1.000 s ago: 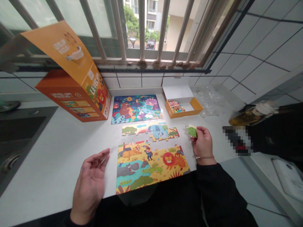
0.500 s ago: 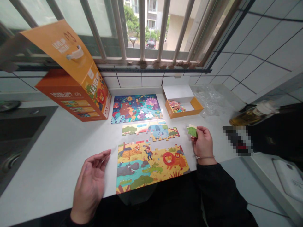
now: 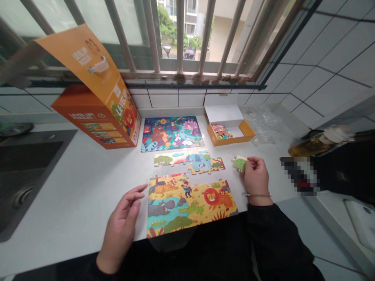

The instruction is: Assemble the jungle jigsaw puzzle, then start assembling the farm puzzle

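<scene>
Between the thumb and fingers of my right hand [image 3: 256, 177] is a puzzle piece [image 3: 240, 164], green with a pale edge, held just above the counter. My left hand [image 3: 124, 222] holds nothing; its fingers are apart at the left edge of a partly joined animal puzzle [image 3: 190, 208] with lions, a hippo and a crocodile. Just beyond that puzzle lies a separate joined strip [image 3: 199, 163] showing a blue elephant and a tree. A gap runs between the strip and the larger section. Farther back rests a whole dark-blue night-scene puzzle [image 3: 172, 134].
An orange puzzle box [image 3: 96, 121] stands with its lid up at back left. A small open box [image 3: 231, 134] holds loose pieces, beside crumpled clear plastic [image 3: 265, 123]. On the right are a bottle of yellow liquid [image 3: 316, 142] and a white phone [image 3: 361, 222]. A sink [image 3: 32, 171] lies left.
My left hand has moved up and right, closer to the large puzzle's edge. My right hand still holds the piece, turned slightly. The whole view has shifted a little.
</scene>
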The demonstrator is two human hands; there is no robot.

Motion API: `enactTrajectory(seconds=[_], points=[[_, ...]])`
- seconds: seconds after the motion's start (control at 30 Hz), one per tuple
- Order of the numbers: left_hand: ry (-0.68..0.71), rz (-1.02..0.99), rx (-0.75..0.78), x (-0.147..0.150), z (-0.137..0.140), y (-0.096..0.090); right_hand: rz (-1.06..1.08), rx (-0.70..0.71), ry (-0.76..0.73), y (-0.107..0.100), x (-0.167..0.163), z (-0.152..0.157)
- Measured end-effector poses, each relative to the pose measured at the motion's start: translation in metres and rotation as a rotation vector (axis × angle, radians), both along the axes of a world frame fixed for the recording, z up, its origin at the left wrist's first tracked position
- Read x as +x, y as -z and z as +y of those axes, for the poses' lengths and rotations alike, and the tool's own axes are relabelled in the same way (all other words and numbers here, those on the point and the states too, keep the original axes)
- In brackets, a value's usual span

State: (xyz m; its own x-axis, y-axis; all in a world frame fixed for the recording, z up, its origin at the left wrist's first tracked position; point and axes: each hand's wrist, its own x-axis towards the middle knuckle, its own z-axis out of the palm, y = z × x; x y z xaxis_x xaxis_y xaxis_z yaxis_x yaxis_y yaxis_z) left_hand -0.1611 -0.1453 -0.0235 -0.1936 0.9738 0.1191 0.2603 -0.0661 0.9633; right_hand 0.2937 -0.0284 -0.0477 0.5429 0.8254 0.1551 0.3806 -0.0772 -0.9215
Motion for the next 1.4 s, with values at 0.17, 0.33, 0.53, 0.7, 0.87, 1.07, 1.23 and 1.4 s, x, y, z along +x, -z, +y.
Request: enactTrajectory(seconds=[0.17, 0.33, 0.53, 0.7, 0.87, 1.07, 1.23, 1.4], points=[[0.441, 0.584, 0.174, 0.009, -0.005, -0.011, -0.415, -0.148, -0.010, -0.020, 0.009, -0.005], [0.702, 0.885, 0.213, 0.030, -0.010, -0.013, -0.929, -0.036, -0.398, -0.036, -0.019, -0.002], [0.689, 0.937, 0.170, 0.037, -0.006, -0.012, -0.931, -0.004, -0.898, -0.044, -0.059, 0.024], [0.695, 0.927, 0.144, 0.037, 0.000, -0.018, -0.945, -0.054, -1.021, -0.050, -0.058, 0.045], [0.702, 0.900, 0.130, 0.038, 0.006, -0.018, -0.952, 0.008, -1.117, -0.055, -0.055, 0.049], [0.707, 0.880, 0.130, 0.038, 0.012, -0.015, -0.951, 0.036, -1.123, -0.055, -0.056, 0.049], [0.720, 0.891, 0.096, 0.038, 0.015, -0.017, -0.949, 0.028, -1.126, -0.056, -0.057, 0.054], [0.709, 0.867, 0.106, 0.038, 0.015, -0.015, -0.962, 0.024, -1.144, -0.059, -0.058, 0.054]])
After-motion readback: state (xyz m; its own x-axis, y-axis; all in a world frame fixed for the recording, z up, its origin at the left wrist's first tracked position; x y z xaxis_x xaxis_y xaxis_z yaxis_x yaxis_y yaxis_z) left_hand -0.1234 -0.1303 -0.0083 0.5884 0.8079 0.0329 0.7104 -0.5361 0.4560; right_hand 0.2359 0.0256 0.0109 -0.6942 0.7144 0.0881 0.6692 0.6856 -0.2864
